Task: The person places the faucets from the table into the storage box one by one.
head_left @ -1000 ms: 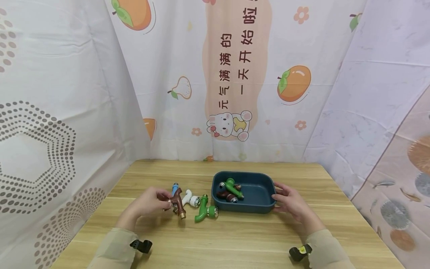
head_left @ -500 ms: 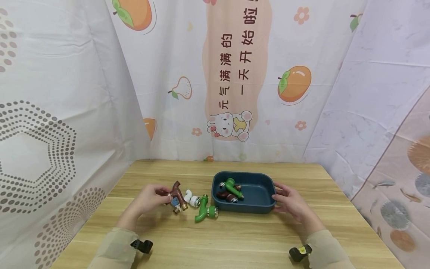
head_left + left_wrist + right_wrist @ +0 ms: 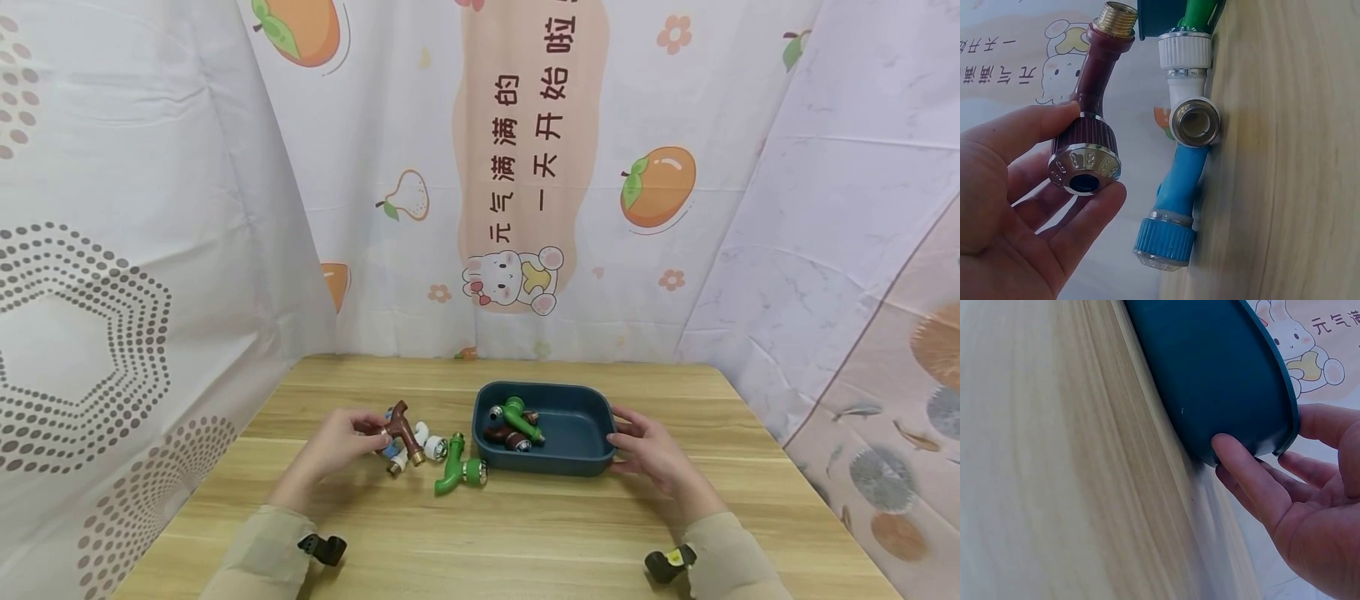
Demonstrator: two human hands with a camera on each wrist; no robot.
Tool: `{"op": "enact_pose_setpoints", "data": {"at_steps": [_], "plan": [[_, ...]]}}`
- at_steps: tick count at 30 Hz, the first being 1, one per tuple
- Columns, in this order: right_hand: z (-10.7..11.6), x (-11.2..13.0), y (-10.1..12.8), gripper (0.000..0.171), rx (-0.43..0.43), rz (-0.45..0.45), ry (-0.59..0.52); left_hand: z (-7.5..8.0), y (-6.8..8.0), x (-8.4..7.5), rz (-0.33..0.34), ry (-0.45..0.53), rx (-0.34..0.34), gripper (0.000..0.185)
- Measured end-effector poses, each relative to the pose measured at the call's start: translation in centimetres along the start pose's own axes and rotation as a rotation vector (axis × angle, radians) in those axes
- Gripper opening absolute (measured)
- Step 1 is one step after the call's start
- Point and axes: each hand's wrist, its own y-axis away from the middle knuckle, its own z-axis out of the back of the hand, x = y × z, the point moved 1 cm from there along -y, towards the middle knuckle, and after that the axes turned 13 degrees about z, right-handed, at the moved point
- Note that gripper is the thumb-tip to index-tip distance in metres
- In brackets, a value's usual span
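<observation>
At the left of the wooden worktop (image 3: pixel 525 533), the person's left hand (image 3: pixel 339 442) holds a brown tap (image 3: pixel 400 430) clear of the surface, its fingers (image 3: pixel 1035 128) and thumb pinched round the ribbed chrome-edged end while the brass-threaded end points away. Just beneath it, at about four o'clock from the hand, a blue tap (image 3: pixel 1175 206) and a white tap (image 3: pixel 429 443) lie on the wood, touching each other. A little further right, at five o'clock from the white one, lies a green tap (image 3: pixel 452 475), close to the near left corner of the dark blue tray (image 3: pixel 577 462) but not plainly touching it.

Inside the tray, against its left wall, a second green tap (image 3: pixel 517 415) rests across a second brown tap (image 3: pixel 504 436).

At the tray's right end, at three o'clock, the right hand (image 3: pixel 651 454) rests on it: the thumb presses the outer wall and the other fingers (image 3: pixel 1322 422) lie fairly straight along the rim and end wall, not curled round it.
</observation>
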Motion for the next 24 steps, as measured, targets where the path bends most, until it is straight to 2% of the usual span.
{"op": "enact_pose_setpoints", "data": {"at_steps": [6,15,24], "plan": [[0.0,0.1,0.1,0.067,0.008,0.002,-0.002,-0.2,0.0,-0.3,0.007,-0.006,-0.007,0.026],[0.0,0.2,0.1,0.068,0.019,0.012,-0.006,-0.7,-0.2,-0.3,-0.03,-0.02,-0.01,0.025],[0.1,0.0,0.0,0.068,0.021,0.012,-0.005,-0.8,-0.6,-1.1,-0.056,-0.062,-0.044,0.025]]}}
